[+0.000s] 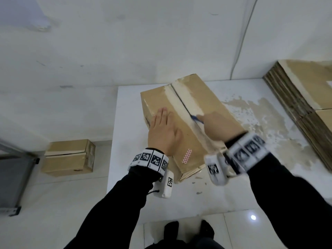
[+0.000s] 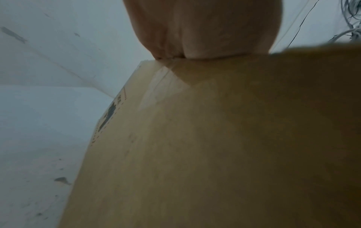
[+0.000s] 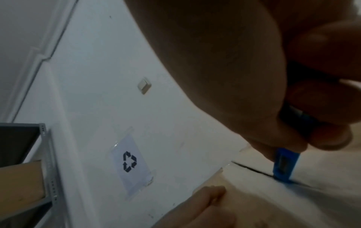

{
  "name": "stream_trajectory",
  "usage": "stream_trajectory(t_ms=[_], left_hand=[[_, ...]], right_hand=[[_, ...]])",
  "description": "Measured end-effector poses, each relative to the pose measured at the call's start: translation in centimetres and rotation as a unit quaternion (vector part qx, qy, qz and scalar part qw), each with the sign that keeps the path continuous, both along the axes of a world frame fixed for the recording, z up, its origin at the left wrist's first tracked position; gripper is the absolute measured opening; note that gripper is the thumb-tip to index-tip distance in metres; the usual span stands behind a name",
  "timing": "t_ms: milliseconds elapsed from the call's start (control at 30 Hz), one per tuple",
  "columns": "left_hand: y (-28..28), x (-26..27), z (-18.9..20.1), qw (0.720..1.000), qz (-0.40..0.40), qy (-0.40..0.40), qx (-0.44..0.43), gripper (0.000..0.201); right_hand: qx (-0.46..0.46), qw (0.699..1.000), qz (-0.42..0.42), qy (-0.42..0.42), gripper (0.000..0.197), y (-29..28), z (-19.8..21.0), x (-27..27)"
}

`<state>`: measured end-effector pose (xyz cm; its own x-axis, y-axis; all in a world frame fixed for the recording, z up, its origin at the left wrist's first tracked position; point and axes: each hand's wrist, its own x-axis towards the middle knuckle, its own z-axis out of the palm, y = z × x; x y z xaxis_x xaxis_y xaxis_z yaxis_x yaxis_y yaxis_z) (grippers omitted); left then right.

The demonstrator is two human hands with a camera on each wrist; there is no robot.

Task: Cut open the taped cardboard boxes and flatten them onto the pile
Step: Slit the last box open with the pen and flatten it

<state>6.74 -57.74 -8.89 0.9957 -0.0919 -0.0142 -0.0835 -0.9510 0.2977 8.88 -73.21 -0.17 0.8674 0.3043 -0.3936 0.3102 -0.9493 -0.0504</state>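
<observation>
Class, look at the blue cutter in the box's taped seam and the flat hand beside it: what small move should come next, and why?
Probably draw the blue cutter further along the seam towards the body. The right hand grips it with its tip in the seam of the cardboard box; beyond it the seam gapes dark, nearer tape looks uncut. The left hand presses flat, steadying the box.

I see bare counter [image 1: 125, 112] left of the box [image 1: 203, 97], free for my hands. On the right, the pile of flat cardboard [image 1: 305, 90] blocks the counter's far right side; the wall [image 1: 107, 42] stands close behind.
</observation>
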Motion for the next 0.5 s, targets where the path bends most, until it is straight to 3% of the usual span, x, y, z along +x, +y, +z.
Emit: stream_trajectory(t_ms=[100,267,333,433,500], left_hand=[[-0.1,0.0,-0.1,1.000,0.000,-0.016,-0.007,0.066],[0.0,0.2,0.0,0.999,-0.013,-0.038,0.031,0.058],[-0.2,0.3,0.5,0.992,-0.097,-0.061,0.045,0.050],[-1.1,0.6,0.9,0.948,-0.306,-0.080,0.023,0.048],[-1.5,1.0,1.0,0.930,-0.356,-0.081,0.030,0.049]], right_hand=[[0.021,0.999,-0.034,0.007,0.061,-2.9,-0.8,-5.2],[0.070,0.990,-0.121,0.024,0.062,-6.2,-1.8,-10.1],[0.098,0.986,-0.130,0.020,0.062,-6.6,-2.2,-10.5],[0.137,0.980,-0.142,0.031,0.059,-6.8,-2.8,-10.4],[0.185,0.968,-0.161,0.046,0.053,-7.1,-3.0,-10.5]])
